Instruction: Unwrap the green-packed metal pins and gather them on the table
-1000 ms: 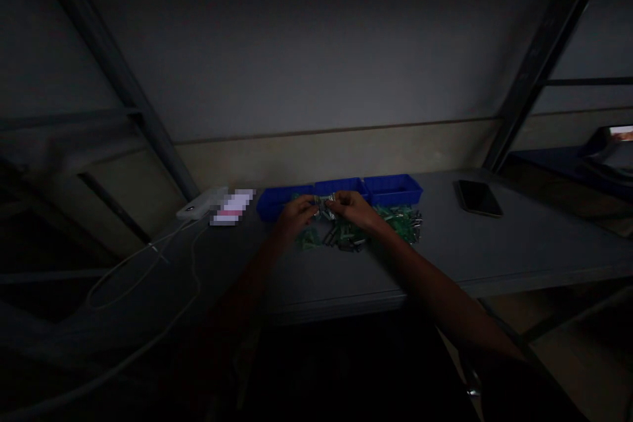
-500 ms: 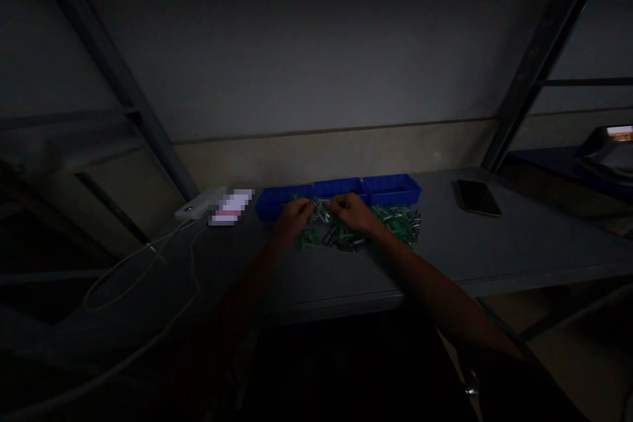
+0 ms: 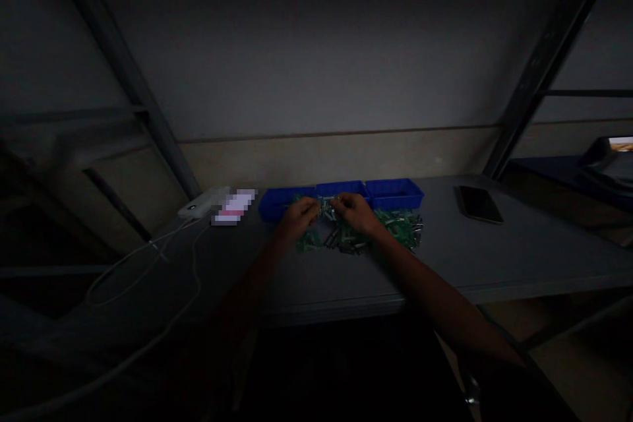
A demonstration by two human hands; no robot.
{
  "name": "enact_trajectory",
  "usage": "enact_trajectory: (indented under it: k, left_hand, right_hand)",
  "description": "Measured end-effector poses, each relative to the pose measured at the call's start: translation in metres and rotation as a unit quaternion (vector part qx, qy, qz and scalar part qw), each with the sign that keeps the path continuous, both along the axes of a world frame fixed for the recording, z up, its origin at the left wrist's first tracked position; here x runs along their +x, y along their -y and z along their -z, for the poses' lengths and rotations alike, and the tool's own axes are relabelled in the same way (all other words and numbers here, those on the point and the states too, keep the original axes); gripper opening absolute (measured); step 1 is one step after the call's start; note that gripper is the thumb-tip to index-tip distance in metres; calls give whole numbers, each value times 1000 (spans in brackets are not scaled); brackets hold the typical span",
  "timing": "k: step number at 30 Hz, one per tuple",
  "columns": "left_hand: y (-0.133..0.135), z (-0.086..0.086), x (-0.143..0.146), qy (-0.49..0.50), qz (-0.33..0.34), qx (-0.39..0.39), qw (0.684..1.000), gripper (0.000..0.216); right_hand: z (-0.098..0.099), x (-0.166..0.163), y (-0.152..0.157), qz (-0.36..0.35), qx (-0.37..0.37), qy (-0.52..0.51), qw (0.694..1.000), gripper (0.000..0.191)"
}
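Observation:
My left hand [image 3: 301, 216] is closed in a pinch, its fingertips beside a cluster of small shiny metal pieces [image 3: 327, 207]. From the other side, my right hand [image 3: 357, 213] pinches close to the same cluster. Whatever sits between the fingertips is too small and dark to name. Under and right of my right hand lies a loose pile of green plastic and silver metal pieces [image 3: 398, 227]. A smaller heap of green pieces [image 3: 309, 241] rests below my left hand. Just behind my hands stand blue bins: left [image 3: 271, 206], middle [image 3: 341, 187] and right [image 3: 395, 194].
The grey tabletop [image 3: 306, 287] ends at a front edge near my body. On the right lies a dark phone [image 3: 479, 204]. To the left are a white device [image 3: 198, 206], a blurred bright screen [image 3: 235, 207] and a pale cable [image 3: 195, 270]. Metal posts [image 3: 527, 79] flank the table.
The view has shifted slightly. My fingertips are a little farther apart than before, still at the small metal pieces.

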State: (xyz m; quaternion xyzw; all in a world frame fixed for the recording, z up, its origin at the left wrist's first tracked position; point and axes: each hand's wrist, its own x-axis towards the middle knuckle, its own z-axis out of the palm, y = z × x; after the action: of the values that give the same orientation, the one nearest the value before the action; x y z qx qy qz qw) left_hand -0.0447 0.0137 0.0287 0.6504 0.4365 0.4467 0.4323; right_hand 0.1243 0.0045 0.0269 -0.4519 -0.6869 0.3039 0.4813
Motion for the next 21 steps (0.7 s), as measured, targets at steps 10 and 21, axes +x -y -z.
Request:
enact_trajectory:
  k: [10,21]
  left_hand:
    - [1,0,-3,51,38,-76,995,51]
    - [-3,4,-8,-4,122,-54,991,42]
  right_hand:
    - [15,-6,-10,-28,-5,-49,998,16]
    - [3,-8,1,-56,-11,-45,997,13]
